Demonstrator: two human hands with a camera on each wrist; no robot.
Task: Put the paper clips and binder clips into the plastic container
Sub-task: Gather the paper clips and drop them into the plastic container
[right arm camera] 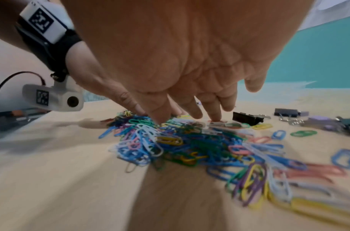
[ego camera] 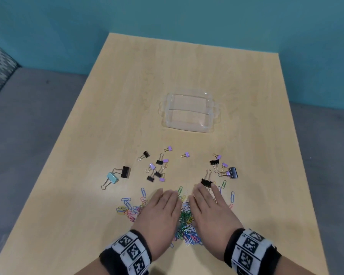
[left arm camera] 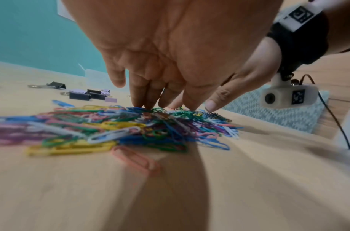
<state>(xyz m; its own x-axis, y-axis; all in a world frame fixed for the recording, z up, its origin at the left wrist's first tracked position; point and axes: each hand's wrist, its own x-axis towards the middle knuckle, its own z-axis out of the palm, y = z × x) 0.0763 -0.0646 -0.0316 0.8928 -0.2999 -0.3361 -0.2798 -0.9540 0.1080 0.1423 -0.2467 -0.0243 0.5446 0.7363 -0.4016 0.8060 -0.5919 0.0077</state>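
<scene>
On the near part of the wooden table (ego camera: 111, 108) sits a heap of coloured paper clips (ego camera: 185, 219), both hands down over it, palms down. Left hand (ego camera: 159, 211) flat, fingers straight and close together, tips touching the far edge of the heap; left wrist view shows the fingertips (left arm camera: 142, 103) pressing onto the clips, nothing pinched. Right hand (ego camera: 209, 209) same posture, fingers extended and slightly spread, tips on the clips in the right wrist view (right arm camera: 213, 115); grips nothing. Heap lies between and partly under the two palms, stray clips fanned out to the left and right.

Beyond the fingertips, binder clips scattered loose: one black binder clip (ego camera: 206, 182) just at the right fingertips, touching or almost, can't tell. More black and purple ones in a cluster (ego camera: 157, 167) ahead of the left hand, another cluster (ego camera: 224, 168) far right. Light blue binder clip (ego camera: 111, 179) off to the left beside a large black one (ego camera: 125, 172).

Clear plastic container (ego camera: 189, 114) stands farther back, centre of table, well apart from all clips, open, nothing seen in it. Marker wristbands on both wrists.
</scene>
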